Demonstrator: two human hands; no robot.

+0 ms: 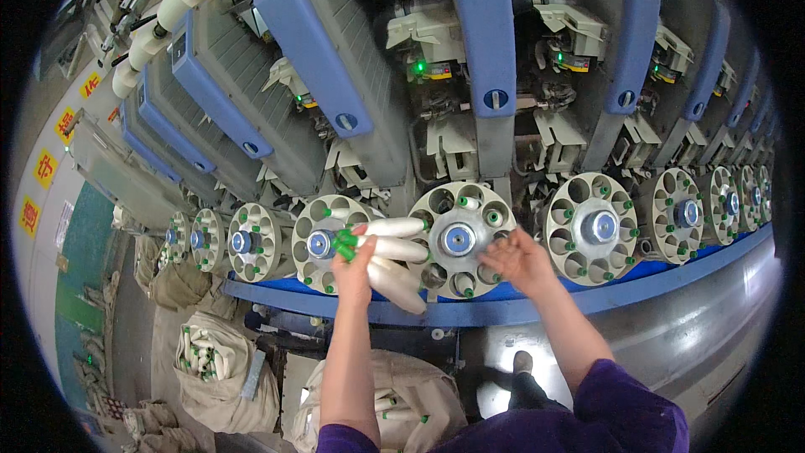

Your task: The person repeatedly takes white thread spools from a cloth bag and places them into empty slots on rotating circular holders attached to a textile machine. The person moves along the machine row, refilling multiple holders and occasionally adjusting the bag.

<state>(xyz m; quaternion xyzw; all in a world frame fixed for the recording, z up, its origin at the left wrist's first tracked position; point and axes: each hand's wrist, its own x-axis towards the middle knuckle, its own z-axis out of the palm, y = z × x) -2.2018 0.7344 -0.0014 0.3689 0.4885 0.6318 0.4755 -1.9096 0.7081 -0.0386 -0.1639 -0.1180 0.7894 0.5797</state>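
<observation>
My left hand [353, 273] is closed round the green tube ends of several white yarn bobbins [390, 249]. Their wound bodies fan out to the right, in front of the round magazine [426, 262]. This magazine is a pale disc of round pockets with a blue hub [458, 240] in its middle. Some of its pockets hold bobbins with green tips, such as the upright bobbin [495, 217] at the upper right. Beside the magazine's right edge is my right hand [518, 262], fingers stretched and slightly blurred, with nothing seen in them.
Similar magazines [592, 229] line the machine on both sides. A blue rail [520, 312] runs below them. Blue-fronted machine units [480, 42] rise behind. Cloth sacks [226, 403] of bobbins stand below at the left; another sack [440, 390] sits near my left forearm.
</observation>
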